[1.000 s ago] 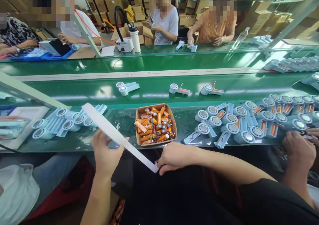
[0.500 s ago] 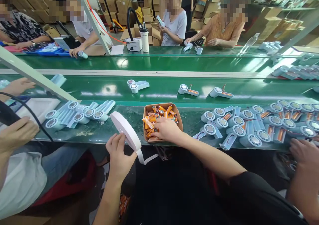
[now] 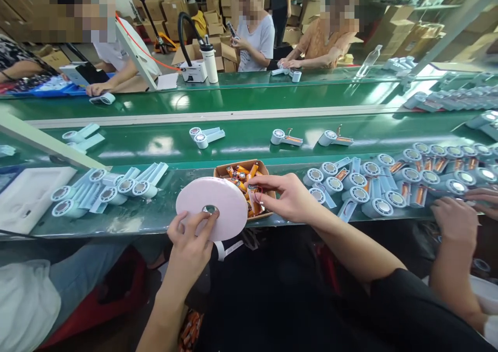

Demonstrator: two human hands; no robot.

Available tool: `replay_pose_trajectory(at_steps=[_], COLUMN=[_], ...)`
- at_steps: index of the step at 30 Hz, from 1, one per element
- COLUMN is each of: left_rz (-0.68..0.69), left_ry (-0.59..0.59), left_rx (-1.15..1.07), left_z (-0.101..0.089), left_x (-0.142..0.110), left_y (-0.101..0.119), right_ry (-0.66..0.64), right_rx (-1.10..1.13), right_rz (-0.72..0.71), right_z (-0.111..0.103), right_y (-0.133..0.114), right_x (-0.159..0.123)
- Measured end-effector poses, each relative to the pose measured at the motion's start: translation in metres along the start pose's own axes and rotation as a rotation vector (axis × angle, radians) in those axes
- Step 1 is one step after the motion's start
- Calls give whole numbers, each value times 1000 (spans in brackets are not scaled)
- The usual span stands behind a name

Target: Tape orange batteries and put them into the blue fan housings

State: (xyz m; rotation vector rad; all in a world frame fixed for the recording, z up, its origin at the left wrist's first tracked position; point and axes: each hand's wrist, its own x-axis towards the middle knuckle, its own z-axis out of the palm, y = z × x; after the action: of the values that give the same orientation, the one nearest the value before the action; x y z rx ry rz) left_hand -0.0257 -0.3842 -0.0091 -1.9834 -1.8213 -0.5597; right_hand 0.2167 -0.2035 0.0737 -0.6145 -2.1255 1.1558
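My left hand [image 3: 192, 245] grips a flat roll of white tape [image 3: 212, 196], fingers at its centre hole; a loose strip hangs below it. My right hand [image 3: 290, 199] pinches a battery [image 3: 253, 192] with a thin red wire, just above the cardboard box [image 3: 262, 166]. Orange batteries [image 3: 240, 174] fill that box, which stands at the bench edge, partly covered by the roll and my right hand.
Light blue fan housings [image 3: 111, 193] lie left of the box. Many more housings [image 3: 373, 186], some with orange batteries inside, crowd the right. Several sit on the green conveyor [image 3: 241, 152]. A co-worker's hand [image 3: 455, 217] is at far right; other people sit across.
My right hand has come up out of the box with a battery. The tape roll has turned its flat face toward me and moved slightly right.
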Motion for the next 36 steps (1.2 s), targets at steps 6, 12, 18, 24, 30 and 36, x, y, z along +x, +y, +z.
replay_pose_trajectory(at_steps=[6,12,18,24,30,36], left_rz=[114,165,95,-22,180,84], left_ry=[5,-44,34,30,-248,-638], left_rx=[18,11,86,37,-132,-397], left_z=[-13,-23,-17,-4,3,45], left_x=[15,27,37,33,38,158], left_y=[6,-3,19,58,46,-25], right_ry=[-77,-225,568,853,1107,916], right_rx=[-207,17,865,1049,788,696], right_rz=[-47,116,280,269,4,49], right_z=[-7,-13,49,76,-44,-55], right_y=[-10,18,55,55,88,94], right_x=[10,17,5,-14,25,9])
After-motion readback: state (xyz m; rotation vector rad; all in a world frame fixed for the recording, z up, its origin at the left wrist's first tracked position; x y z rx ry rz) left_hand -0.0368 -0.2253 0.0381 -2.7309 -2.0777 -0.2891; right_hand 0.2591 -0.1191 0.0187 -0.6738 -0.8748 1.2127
